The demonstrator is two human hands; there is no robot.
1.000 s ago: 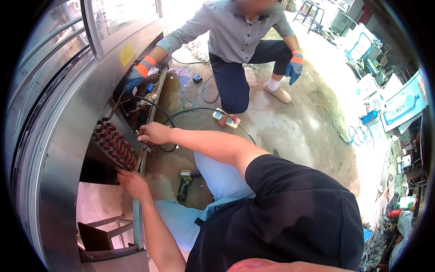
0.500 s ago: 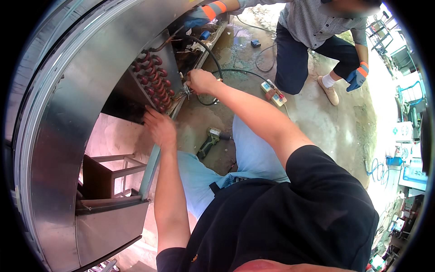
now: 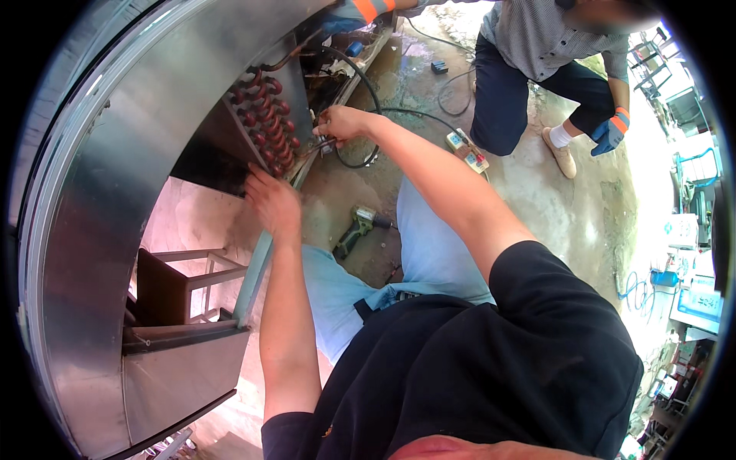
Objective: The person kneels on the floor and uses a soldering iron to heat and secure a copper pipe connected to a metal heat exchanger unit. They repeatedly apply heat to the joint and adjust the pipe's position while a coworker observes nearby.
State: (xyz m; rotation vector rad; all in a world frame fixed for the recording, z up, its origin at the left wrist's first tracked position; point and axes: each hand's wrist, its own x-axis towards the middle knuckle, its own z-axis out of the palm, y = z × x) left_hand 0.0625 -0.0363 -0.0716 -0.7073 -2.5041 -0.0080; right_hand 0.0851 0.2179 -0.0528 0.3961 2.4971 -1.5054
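My left hand [image 3: 273,202] rests with fingers stretched along the lower edge of a dark metal panel [image 3: 212,170], just below the coil. Reddish copper coil bends [image 3: 270,126] stand in rows within the metal cabinet [image 3: 92,222]. Beyond them, my right hand [image 3: 343,124] is closed, its fingers pinched beside the end of a thin copper tube [image 3: 308,151]. A small dark, metallic piece shows under those fingers; its kind cannot be made out. Close to this hand a black hose [image 3: 369,86] loops around.
A green-black cordless drill [image 3: 357,230] lies on the floor by my knees. To the right sits a power strip [image 3: 467,150] with a cable. A co-worker [image 3: 506,77] in gloves kneels opposite, one glove [image 3: 353,15] at the cabinet. A metal frame [image 3: 207,284] stands at lower left.
The view has shifted slightly. My right hand has tilted a little, and more of the dark piece under its fingers shows. My left hand stays at the panel edge.
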